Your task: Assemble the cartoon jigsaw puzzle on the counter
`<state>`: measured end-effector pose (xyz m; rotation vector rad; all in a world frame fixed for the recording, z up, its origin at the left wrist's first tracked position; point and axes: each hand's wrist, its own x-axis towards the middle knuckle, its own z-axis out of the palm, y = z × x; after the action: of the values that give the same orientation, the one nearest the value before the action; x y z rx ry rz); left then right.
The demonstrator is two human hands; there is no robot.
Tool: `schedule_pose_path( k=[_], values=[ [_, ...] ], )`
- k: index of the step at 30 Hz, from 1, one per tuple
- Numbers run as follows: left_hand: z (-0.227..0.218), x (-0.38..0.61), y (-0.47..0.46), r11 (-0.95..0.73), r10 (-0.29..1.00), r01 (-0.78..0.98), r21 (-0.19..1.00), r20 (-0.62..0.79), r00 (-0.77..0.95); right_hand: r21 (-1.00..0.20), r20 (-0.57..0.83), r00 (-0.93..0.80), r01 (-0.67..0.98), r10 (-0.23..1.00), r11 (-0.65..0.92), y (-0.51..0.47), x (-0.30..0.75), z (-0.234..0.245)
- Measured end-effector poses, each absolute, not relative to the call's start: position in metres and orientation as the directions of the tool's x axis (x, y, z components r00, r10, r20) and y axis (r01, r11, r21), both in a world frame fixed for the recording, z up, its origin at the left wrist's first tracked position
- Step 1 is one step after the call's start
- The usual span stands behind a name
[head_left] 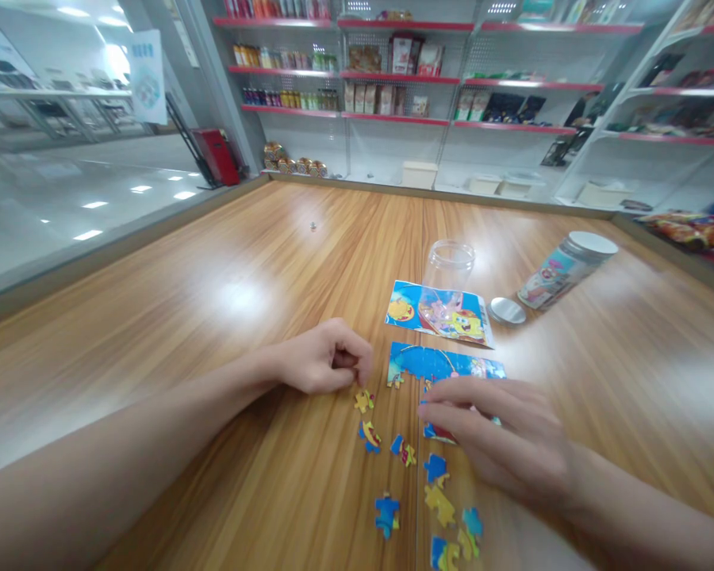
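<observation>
My left hand (324,358) rests on the table with its fingers curled in, and nothing shows in its hollow. Its fingertips are right by a yellow jigsaw piece (363,400). Over the partly joined jigsaw puzzle (420,361) is my right hand (505,428), fingers stretched out; it hides the puzzle's lower right part. Just behind the joined part lies a printed picture sheet (440,312) with cartoon figures. Several loose pieces lie nearer me, among them a blue piece (386,514), a yellow piece (439,505) and a blue-and-yellow piece (369,435).
Behind the sheet stands a clear plastic jar (451,266). To its right are a round silver lid (508,310) and a printed canister (565,270), tilted in view. A tiny object (312,226) lies farther back. Stocked shelves (401,77) rise beyond the table's raised edge.
</observation>
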<state>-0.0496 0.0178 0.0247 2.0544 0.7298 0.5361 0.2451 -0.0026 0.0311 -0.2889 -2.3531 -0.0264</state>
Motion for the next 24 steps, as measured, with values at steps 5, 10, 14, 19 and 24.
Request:
schedule_pose_path(
  k=[5, 10, 14, 19, 24],
  values=[
    [0.031, -0.048, 0.016, -0.629, 0.590, 0.380, 0.678, 0.098, 0.802, -0.083, 0.670, -0.720, 0.165, 0.178, 0.983, 0.000, 0.245, 0.029],
    [0.025, -0.049, 0.017, -0.666, 0.571, 0.346, 0.661, 0.153, 0.806, -0.077, 0.670, -0.719, 0.181, 0.185, 0.980, 0.000, 0.245, 0.027],
    [0.020, -0.052, 0.021, -0.417, 0.775, 0.208, 0.884, 0.227, 0.590, -0.076, 0.669, -0.720, 0.177, 0.182, 0.981, 0.000, 0.246, 0.029],
    [0.017, -0.056, 0.030, -0.099, 0.981, -0.321, 0.942, 0.147, 0.129, -0.106, 0.673, -0.702, 0.219, 0.232, 0.970, 0.000, 0.244, 0.027],
    [0.016, -0.053, 0.031, -0.069, 0.977, -0.276, 0.959, 0.121, 0.174, -0.175, 0.732, -0.600, 0.293, 0.323, 0.940, 0.003, 0.241, 0.030]
  ],
)
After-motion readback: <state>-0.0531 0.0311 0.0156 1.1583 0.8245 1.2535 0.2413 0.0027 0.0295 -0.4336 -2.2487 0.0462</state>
